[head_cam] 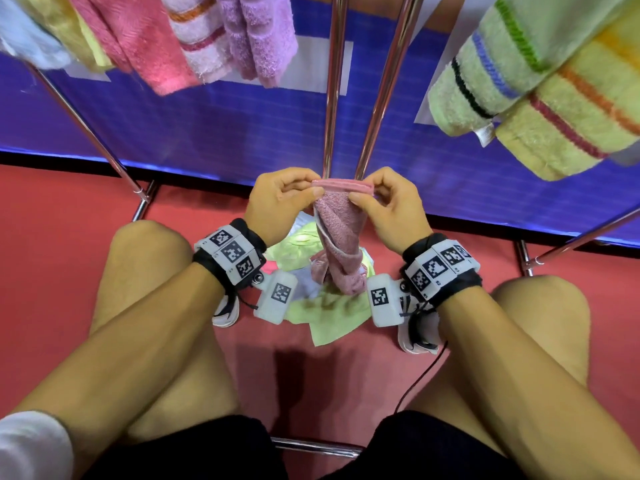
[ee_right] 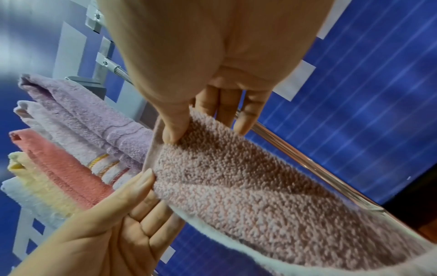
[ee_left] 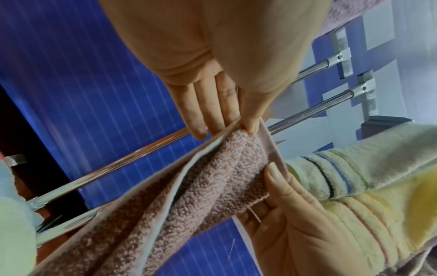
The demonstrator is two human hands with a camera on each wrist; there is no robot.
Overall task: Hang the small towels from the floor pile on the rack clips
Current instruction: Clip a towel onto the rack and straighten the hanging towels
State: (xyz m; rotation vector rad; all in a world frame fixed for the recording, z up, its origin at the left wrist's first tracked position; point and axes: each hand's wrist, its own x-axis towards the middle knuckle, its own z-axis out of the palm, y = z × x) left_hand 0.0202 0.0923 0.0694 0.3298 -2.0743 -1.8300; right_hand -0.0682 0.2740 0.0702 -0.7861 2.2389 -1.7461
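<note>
A dusty-pink small towel hangs twisted in front of me, its lower end reaching the floor pile of pale green and white towels between my feet. My left hand pinches the left end of its top hem between thumb and fingers. My right hand pinches the right end, so the hem is stretched flat between them. In the left wrist view the left hand grips the towel at its corner. In the right wrist view the right hand holds the towel the same way.
Two chrome rack poles rise just behind the hands, before a blue panel. Pink and lilac towels hang at the upper left, green and yellow striped ones at the upper right. My bare knees flank the pile on the red floor.
</note>
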